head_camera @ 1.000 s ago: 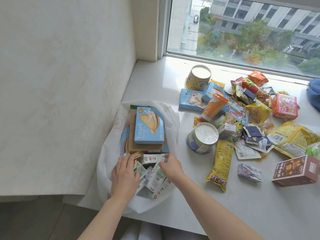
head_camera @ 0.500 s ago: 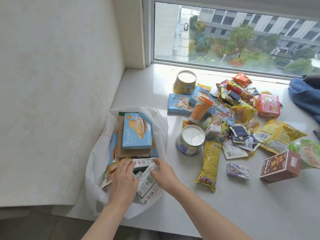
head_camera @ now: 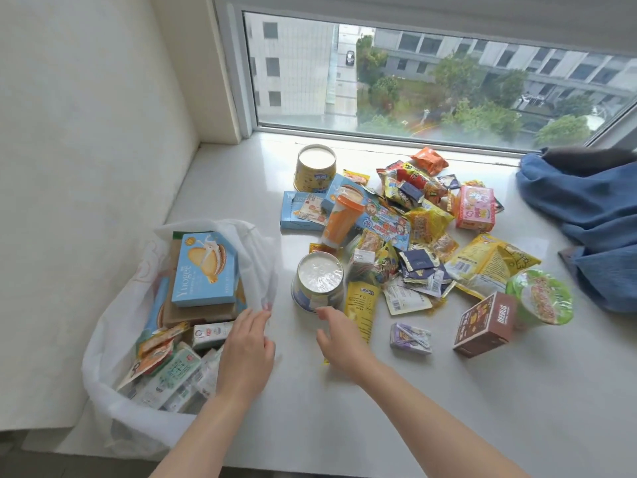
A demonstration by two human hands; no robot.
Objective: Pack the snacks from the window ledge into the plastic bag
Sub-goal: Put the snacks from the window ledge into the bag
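Blue fabric bundle (head_camera: pixel 586 215) heaped at right end of ledge, dark piece (head_camera: pixel 586 157) lying on top against window frame. Window (head_camera: pixel 431 81) looks down on grey buildings (head_camera: pixel 293 63), green trees (head_camera: pixel 482 108), dark car (head_camera: pixel 350 57) on narrow road between blocks. Cream wall (head_camera: pixel 86 132) at left, pale, faintly patterned, meeting window reveal (head_camera: pixel 203 63) at corner

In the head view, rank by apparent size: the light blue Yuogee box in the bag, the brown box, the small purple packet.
1. Yuogee box, clearly largest.
2. Brown box.
3. Purple packet, smallest.
All lie at similar distance, so the order seems reliable.
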